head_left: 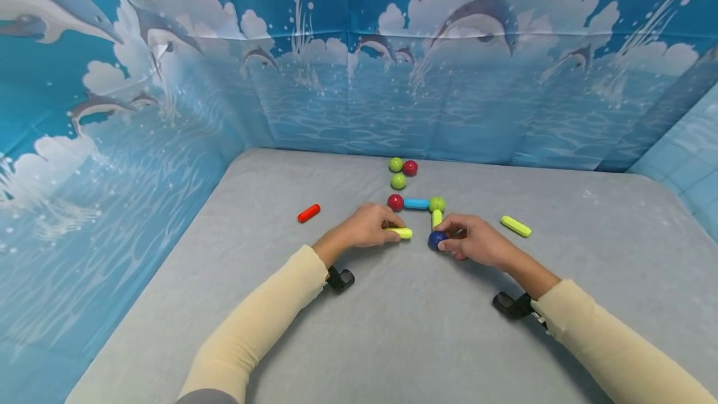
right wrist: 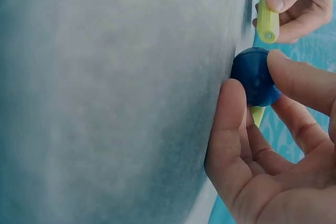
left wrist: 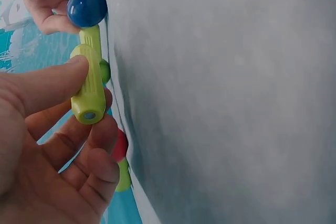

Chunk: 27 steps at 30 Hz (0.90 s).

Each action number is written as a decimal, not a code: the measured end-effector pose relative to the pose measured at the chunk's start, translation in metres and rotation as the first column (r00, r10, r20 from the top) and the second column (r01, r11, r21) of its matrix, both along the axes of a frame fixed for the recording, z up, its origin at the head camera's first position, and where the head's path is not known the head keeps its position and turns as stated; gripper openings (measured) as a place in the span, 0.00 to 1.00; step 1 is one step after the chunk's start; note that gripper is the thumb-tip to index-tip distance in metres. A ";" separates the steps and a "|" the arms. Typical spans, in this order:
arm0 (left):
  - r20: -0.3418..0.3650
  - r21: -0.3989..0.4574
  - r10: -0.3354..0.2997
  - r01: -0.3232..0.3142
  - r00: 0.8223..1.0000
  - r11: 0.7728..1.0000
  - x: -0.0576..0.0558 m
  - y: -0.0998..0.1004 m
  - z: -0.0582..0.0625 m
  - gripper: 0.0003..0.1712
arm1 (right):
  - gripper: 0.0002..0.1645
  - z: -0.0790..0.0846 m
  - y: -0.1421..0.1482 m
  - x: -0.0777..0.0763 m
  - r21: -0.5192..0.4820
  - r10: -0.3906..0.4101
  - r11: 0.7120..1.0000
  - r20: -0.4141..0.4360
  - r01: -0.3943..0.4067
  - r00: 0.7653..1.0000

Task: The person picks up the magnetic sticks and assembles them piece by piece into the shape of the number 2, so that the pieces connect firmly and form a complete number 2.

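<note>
My left hand [head_left: 370, 226] pinches a yellow-green rod [left wrist: 89, 87] between thumb and fingers; a small metal disc shows in its end. Across a short gap, my right hand [head_left: 473, 242] grips a dark blue ball [right wrist: 255, 77] with thumb and fingertips. That ball sits at the near end of another yellow-green rod [head_left: 437, 219], whose far end meets a green ball [head_left: 437, 204]. From the green ball a light blue rod [head_left: 416, 204] runs left to a red ball [head_left: 395, 202]. These pieces form an L-shaped chain on the grey surface.
Behind the chain lie two green balls [head_left: 398, 181] and a dark red ball [head_left: 410, 168]. A red rod [head_left: 309, 213] lies to the left, and a loose yellow-green rod [head_left: 515, 226] to the right. A dolphin-printed curtain [head_left: 359, 92] borders the grey table [head_left: 381, 341].
</note>
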<state>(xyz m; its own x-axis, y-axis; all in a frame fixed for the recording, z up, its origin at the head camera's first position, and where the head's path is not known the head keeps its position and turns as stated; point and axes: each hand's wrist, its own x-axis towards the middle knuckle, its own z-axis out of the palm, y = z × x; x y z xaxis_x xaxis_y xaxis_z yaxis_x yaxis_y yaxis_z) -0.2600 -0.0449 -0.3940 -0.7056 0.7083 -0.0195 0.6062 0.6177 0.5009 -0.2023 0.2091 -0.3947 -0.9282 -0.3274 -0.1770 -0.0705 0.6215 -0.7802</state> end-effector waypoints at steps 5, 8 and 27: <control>0.024 0.006 0.000 0.000 1.000 1.000 0.001 0.004 -0.002 0.14 | 0.14 -0.001 -0.001 0.000 -0.006 0.008 1.000 -0.002 -0.008 1.000; 0.034 0.006 0.000 -0.001 0.999 1.000 0.001 0.007 -0.003 0.15 | 0.14 -0.001 -0.001 0.000 -0.005 0.007 1.000 0.001 -0.007 1.000; -0.011 0.006 -0.040 0.040 0.999 0.999 0.004 0.031 -0.003 0.12 | 0.14 -0.002 0.000 -0.001 -0.005 0.000 1.000 0.009 0.000 1.000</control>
